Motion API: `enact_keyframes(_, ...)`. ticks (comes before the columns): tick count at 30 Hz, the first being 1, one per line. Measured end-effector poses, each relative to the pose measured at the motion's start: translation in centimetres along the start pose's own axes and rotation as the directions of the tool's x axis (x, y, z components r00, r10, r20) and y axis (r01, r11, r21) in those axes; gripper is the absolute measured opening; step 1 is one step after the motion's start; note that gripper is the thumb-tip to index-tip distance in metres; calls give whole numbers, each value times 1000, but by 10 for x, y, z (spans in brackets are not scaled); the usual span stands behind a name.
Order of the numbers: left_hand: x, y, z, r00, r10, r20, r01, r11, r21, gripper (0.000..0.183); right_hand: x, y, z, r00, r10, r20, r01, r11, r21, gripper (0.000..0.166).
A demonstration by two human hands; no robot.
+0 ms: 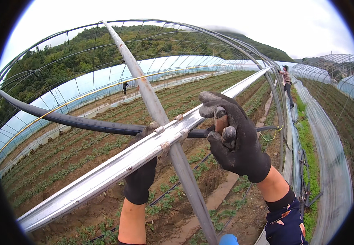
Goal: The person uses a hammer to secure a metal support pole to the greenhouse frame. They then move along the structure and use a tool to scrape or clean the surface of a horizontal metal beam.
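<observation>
A silver metal channel rail [140, 151] runs diagonally before me and crosses a grey metal pole [154, 104]. Rusty clips [165, 147] sit at the crossing. Behind the rail, my left hand [141, 179] in a black glove grips it from below, with fingertips at its upper edge. The rail hides most of those fingers. My right hand [238, 137], also in a black glove, is closed to the right of the crossing, above the rail. It holds a hand tool with worn brown, dark-tipped handle ends [221, 121]; the tool's head is hidden. A black pipe [103, 126] passes behind both hands.
Curved greenhouse hoops [275, 92] arch overhead and to the right. A yellow rope [72, 101] stretches across the left. Crop rows [88, 159] lie below. Rolled plastic film [324, 128] lies along the right side. One person [287, 81] stands by the frame; another [125, 87] is farther off.
</observation>
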State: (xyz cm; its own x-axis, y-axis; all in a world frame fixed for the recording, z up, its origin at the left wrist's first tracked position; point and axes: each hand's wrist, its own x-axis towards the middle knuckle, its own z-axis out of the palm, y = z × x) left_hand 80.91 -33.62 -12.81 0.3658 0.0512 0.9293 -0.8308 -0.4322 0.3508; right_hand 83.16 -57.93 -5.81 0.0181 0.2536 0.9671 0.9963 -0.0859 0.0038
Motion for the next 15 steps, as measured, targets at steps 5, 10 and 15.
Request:
enact_keyframes(5,3,5,-12,988,142,66,-157,872,463,34,17,-27,-3,993,-28,116,30,999,-22,54)
enact_keyframes(10,7,2,-9,997,11,74,-13,1000,21,42,26,-28,9,989,39,143,-36,999,-26,75)
enact_keyframes(15,21,15,-12,991,104,85,-120,969,215,27,31,-23,13,978,-57,200,85,988,-132,67)
